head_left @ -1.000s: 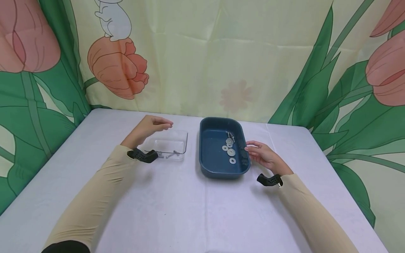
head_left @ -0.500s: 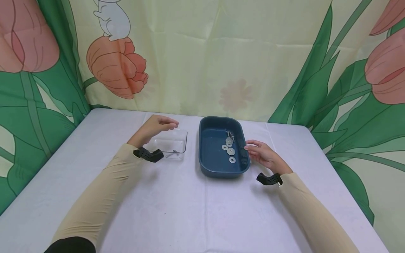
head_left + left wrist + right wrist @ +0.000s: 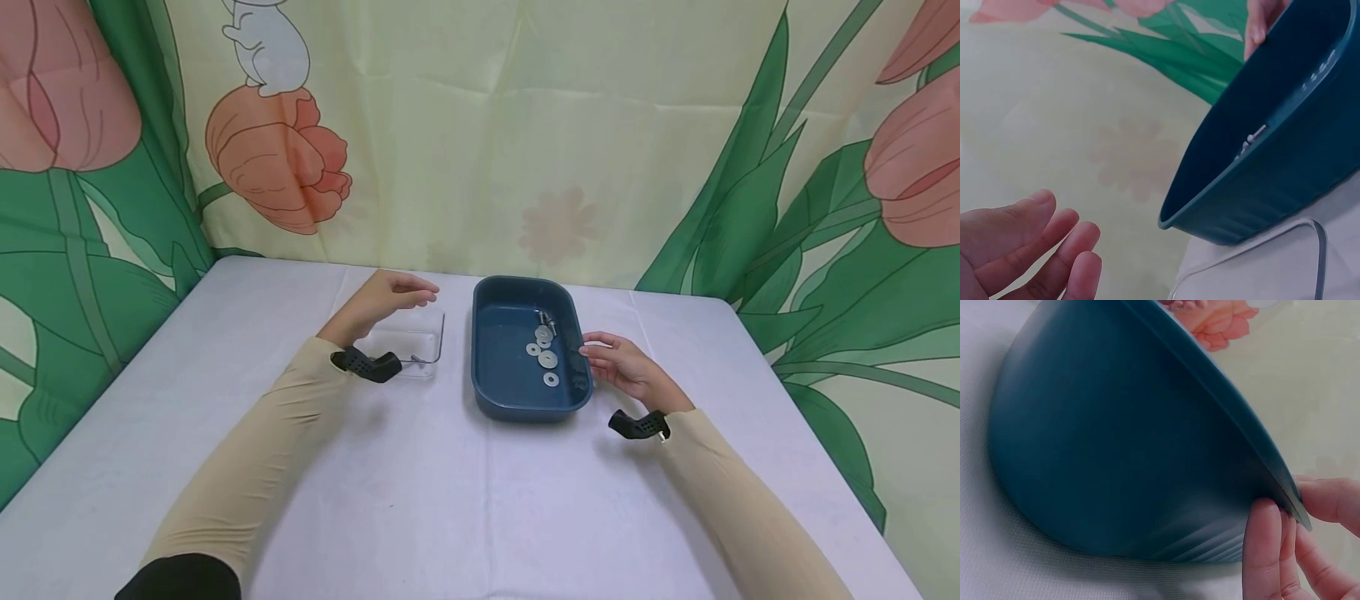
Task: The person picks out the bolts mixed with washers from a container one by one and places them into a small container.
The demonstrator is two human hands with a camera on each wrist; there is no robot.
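Observation:
My left hand (image 3: 384, 303) hovers above a clear plastic box (image 3: 437, 337), its fingers loosely bent. In the left wrist view the thumb and fingers (image 3: 1079, 240) stand apart with nothing between them. A dark blue rectangular basin (image 3: 501, 387) stands right of the box. My right hand (image 3: 628, 369) holds its right side; the right wrist view has thumb and fingers (image 3: 1264, 550) pinching the rim from both sides. Several flat metal washers (image 3: 547, 359) and a few screws (image 3: 550, 323) lie inside the basin. A screw (image 3: 417, 359) shows in the box, partly hidden by my left wrist.
A white cloth (image 3: 435, 500) covers the table. Behind it hangs a pale curtain (image 3: 450, 167) printed with tulips and a rabbit. Black wrist straps (image 3: 366, 364) are on both arms. A narrow strip of table separates box and basin.
My left hand has moved to the right over the clear box, towards the basin, and its wrist now covers more of the screws there. The right hand and basin have stayed put.

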